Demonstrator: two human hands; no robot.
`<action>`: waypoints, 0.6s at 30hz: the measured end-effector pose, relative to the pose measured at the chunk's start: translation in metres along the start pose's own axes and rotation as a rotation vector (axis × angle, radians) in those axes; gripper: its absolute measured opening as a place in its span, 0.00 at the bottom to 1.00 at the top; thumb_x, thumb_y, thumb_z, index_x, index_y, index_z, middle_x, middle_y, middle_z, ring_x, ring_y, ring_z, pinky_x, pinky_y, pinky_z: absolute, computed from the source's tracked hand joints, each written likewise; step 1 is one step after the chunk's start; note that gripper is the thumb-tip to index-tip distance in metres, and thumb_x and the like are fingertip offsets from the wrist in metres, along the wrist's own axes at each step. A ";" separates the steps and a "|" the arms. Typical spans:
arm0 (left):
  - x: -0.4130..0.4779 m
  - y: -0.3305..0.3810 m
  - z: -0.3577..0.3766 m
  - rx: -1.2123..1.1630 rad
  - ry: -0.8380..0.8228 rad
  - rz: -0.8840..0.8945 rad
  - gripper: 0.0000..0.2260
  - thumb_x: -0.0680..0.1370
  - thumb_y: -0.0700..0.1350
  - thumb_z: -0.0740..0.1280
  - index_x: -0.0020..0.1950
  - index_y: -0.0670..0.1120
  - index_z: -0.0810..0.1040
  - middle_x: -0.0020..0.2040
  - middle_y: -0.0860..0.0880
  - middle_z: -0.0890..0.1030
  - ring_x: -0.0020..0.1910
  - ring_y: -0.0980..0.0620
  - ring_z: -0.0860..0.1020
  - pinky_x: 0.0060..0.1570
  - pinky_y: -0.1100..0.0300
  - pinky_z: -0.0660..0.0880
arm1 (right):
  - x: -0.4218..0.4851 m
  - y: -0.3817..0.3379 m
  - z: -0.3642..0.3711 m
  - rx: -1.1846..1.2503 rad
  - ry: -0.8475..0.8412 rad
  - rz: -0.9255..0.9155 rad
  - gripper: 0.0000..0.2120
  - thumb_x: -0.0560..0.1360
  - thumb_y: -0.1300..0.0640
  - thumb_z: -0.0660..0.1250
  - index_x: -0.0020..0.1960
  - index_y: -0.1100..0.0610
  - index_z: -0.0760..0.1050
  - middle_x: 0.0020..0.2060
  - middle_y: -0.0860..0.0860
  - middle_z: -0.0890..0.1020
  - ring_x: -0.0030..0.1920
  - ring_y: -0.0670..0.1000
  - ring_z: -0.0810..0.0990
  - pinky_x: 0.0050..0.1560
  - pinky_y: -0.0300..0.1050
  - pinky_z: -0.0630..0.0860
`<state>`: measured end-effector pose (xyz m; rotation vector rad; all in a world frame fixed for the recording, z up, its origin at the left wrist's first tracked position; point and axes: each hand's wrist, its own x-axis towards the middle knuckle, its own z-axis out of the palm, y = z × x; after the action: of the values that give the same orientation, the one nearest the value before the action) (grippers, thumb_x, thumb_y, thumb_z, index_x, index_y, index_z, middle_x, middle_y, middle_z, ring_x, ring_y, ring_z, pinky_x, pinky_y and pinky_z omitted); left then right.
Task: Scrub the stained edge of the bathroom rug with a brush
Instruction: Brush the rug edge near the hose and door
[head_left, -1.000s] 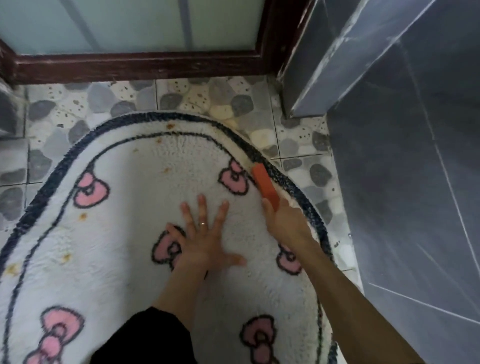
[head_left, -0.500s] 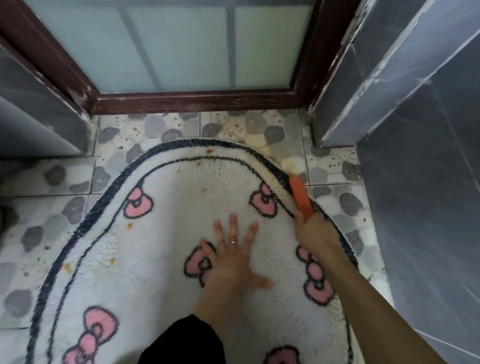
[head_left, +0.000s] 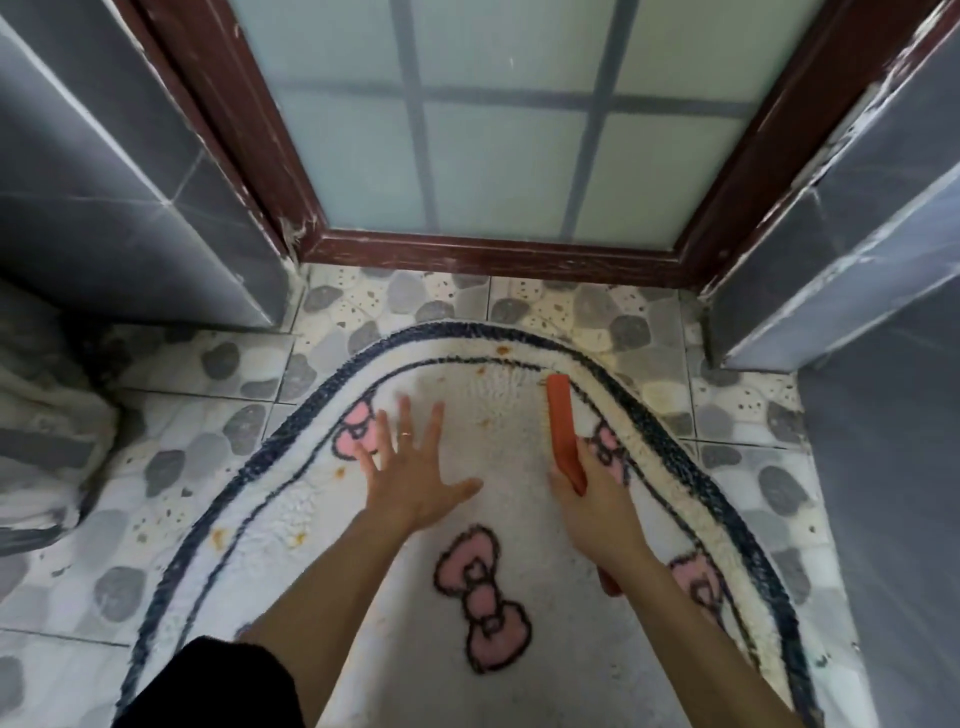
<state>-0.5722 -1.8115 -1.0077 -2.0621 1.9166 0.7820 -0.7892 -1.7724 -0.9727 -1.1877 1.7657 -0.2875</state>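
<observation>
Both bare forearms reach forward and down over the rug, the elbows cut off by the lower border. The left grip lies flat, palm down, fingers straight and spread, thumb out toward the right grip. It holds nothing and rests on the white pile, with a ring on one finger and the fingertips blurred. The right grip is curled round the orange brush. The brush's long back juts ahead of the knuckles and lies on the rug just inside the inner dark line, and a stub of handle shows behind the wrist. We cannot see the bristles, which are hidden under the back. Ahead of both grips, at the rug's far curve, sit orange-brown stains, and more spot the border left of the left grip. The right forearm covers part of a pink bow. We cannot tell whether the black cloth behind the left grip is a sleeve or a knee.
</observation>
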 end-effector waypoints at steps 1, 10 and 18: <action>0.007 -0.010 -0.002 -0.020 -0.030 -0.051 0.52 0.70 0.76 0.62 0.78 0.62 0.30 0.77 0.50 0.25 0.77 0.41 0.28 0.71 0.32 0.34 | 0.006 -0.007 0.005 -0.025 -0.013 -0.013 0.31 0.84 0.43 0.55 0.82 0.45 0.45 0.61 0.46 0.76 0.53 0.51 0.80 0.41 0.36 0.74; 0.035 -0.047 0.010 -0.120 -0.233 -0.098 0.59 0.55 0.85 0.59 0.66 0.68 0.19 0.67 0.54 0.13 0.67 0.45 0.15 0.66 0.26 0.29 | 0.009 -0.017 0.035 -0.658 -0.163 -0.149 0.34 0.84 0.52 0.48 0.73 0.29 0.27 0.48 0.51 0.67 0.37 0.53 0.72 0.39 0.49 0.75; 0.041 -0.047 0.002 -0.072 -0.309 -0.135 0.59 0.54 0.87 0.56 0.61 0.67 0.14 0.65 0.53 0.12 0.69 0.43 0.17 0.67 0.24 0.34 | 0.145 -0.121 0.059 -0.742 0.084 -0.351 0.35 0.83 0.54 0.55 0.79 0.36 0.37 0.40 0.54 0.74 0.30 0.52 0.68 0.28 0.45 0.64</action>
<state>-0.5268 -1.8396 -1.0401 -1.9492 1.5894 1.0784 -0.6811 -1.9336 -1.0099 -2.0438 1.7803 0.1431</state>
